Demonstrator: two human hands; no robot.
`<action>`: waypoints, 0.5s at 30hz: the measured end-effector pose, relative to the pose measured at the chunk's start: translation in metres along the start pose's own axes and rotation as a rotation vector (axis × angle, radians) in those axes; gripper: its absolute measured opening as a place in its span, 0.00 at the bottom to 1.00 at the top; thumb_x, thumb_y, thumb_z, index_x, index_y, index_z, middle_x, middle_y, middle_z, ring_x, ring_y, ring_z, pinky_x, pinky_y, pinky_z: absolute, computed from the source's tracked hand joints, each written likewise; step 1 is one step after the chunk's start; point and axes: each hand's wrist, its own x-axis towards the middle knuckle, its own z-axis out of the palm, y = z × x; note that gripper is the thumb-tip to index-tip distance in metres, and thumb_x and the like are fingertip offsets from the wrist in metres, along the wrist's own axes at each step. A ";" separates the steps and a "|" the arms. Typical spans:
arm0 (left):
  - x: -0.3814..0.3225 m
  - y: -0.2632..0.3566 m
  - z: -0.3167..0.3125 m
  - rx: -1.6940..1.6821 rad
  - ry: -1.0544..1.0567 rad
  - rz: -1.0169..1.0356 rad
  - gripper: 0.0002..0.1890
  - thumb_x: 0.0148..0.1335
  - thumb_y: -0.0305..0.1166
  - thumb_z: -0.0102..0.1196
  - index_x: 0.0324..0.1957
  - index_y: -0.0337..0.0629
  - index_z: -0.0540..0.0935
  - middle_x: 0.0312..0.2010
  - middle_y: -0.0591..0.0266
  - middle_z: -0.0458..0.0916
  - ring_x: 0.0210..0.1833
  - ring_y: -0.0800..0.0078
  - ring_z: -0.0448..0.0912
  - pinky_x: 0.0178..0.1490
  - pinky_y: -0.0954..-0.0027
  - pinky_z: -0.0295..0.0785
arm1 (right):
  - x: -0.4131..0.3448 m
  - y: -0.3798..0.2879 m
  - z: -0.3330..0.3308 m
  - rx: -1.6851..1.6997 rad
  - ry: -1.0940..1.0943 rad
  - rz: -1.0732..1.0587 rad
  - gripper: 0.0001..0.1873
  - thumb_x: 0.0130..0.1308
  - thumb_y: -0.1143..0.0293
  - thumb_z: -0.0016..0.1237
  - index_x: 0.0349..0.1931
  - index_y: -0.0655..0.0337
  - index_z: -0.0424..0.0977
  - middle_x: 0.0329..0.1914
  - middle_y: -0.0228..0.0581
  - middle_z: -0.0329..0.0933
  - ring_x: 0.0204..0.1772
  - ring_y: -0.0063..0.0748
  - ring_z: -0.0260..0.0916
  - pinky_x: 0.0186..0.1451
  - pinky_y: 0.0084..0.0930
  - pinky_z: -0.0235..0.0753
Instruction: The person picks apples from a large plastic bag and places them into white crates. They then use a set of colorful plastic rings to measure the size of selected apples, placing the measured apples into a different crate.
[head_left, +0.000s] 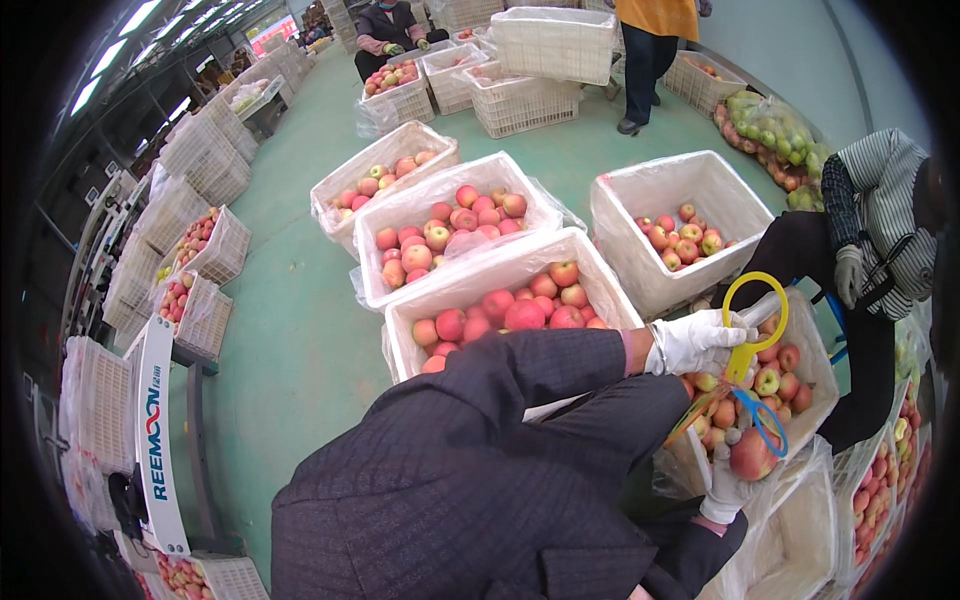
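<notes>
My left hand (697, 343), in a white glove, grips the yellow ring (755, 277) of a set of plastic fruit-sizing rings. Its blue ring (772, 431) hangs against a red apple (752, 455), and an orange part (682, 421) spreads to the left. My right hand (726, 487), gloved too, holds that apple from below. Whether the blue ring goes around the apple or only lies against it, I cannot tell. Beneath both hands stands a plastic-lined crate (819, 375) of red and yellow-green apples (766, 381).
Three lined crates of apples (551, 244) stand left of my hands, with another crate (679, 289) above them. A lined crate (787, 532) is below right. A seated co-worker (862, 225) is close on the right; others are farther off. A metal machine frame (157, 435) stands far left.
</notes>
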 end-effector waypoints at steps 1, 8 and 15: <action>-0.002 0.000 0.003 -0.026 -0.023 -0.015 0.18 0.64 0.37 0.60 0.52 0.40 0.74 0.47 0.56 0.79 0.49 0.59 0.80 0.52 0.54 0.77 | -0.002 0.002 0.000 -0.230 0.055 -0.082 0.41 0.63 0.50 0.53 0.71 0.54 0.50 0.73 0.47 0.54 0.68 0.52 0.61 0.66 0.46 0.67; -0.009 -0.004 0.002 0.069 -0.041 0.010 0.20 0.66 0.39 0.57 0.53 0.38 0.73 0.46 0.55 0.79 0.46 0.60 0.80 0.53 0.56 0.76 | -0.004 0.010 -0.007 -0.647 0.110 0.189 0.37 0.58 0.62 0.62 0.66 0.56 0.59 0.65 0.39 0.66 0.66 0.38 0.65 0.69 0.38 0.66; -0.008 0.001 -0.007 -0.073 -0.027 -0.103 0.17 0.65 0.39 0.57 0.54 0.48 0.75 0.45 0.56 0.78 0.50 0.59 0.78 0.52 0.53 0.74 | -0.010 -0.007 -0.009 1.104 0.073 0.262 0.44 0.63 0.40 0.47 0.70 0.61 0.52 0.72 0.50 0.56 0.73 0.54 0.54 0.74 0.54 0.53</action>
